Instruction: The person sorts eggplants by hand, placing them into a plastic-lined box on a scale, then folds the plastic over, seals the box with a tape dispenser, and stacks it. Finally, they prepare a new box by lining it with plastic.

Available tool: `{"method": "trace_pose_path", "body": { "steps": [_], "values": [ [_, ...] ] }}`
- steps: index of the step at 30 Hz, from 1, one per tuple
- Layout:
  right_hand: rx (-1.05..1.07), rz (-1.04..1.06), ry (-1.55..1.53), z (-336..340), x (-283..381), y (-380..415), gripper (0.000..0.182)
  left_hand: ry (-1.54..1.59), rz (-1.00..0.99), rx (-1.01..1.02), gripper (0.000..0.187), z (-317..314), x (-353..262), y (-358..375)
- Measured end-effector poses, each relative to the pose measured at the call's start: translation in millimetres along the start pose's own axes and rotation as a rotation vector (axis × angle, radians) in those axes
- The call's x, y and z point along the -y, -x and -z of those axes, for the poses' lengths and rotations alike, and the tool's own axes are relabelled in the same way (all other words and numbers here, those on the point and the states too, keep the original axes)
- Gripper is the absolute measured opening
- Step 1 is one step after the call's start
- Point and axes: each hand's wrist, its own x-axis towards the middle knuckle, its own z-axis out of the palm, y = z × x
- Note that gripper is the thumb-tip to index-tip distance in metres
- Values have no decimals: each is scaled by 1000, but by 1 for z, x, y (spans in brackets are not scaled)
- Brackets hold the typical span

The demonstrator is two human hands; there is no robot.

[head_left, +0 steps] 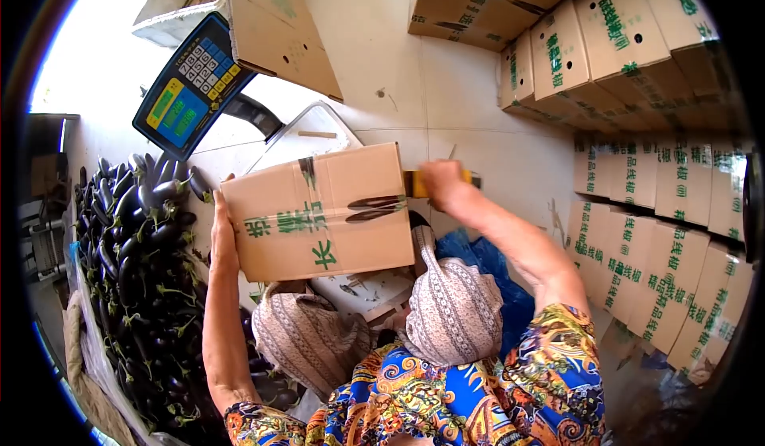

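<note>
Cardboard box [319, 211], tan with green lettering and taped seam, steadied by flat left hand [221, 223]; right hand's [440, 183] grip closed on tape dispenser [414, 181].

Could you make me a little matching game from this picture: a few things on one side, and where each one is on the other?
Things:
1. eggplants
2. scale display
3. stacked cartons
4. tape dispenser

Places:
A. in the right hand
B. piled at the left
C. along the right side
D. upper left, above the held carton

Pairs: 1-B, 2-D, 3-C, 4-A
</note>
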Motion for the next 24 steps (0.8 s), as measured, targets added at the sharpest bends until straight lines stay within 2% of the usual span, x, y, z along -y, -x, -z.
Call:
{"method": "trace_pose_path", "body": {
  "steps": [2,5,6,7,8,9,11,14,24],
  "values": [
    [239,-193,-287,-2,-43,12,63,242,23,75,75,-2,4,6],
    [-108,-341,-825,-26,-59,34,89,456,51,168,82,8,24,-2],
    [-94,-256,-1214,-30,-62,17,91,485,23,178,83,9,35,-8],
    [-202,-225,-1779,-25,-40,12,78,483,-10,140,74,8,42,-11],
    [-368,-235,-1969,-41,-17,-18,84,478,-27,129,74,4,48,-19],
    [-409,-296,-2080,-50,0,-35,84,485,-32,132,73,-2,51,-27],
    [-395,-449,-2183,-60,34,-47,83,496,-30,136,73,-12,61,-36],
    [-396,-558,-2231,-67,44,-54,82,522,-14,154,71,-31,69,-48],
    [-470,-555,-2261,-53,19,-49,78,524,7,192,67,-63,60,-70]
  ]
}}
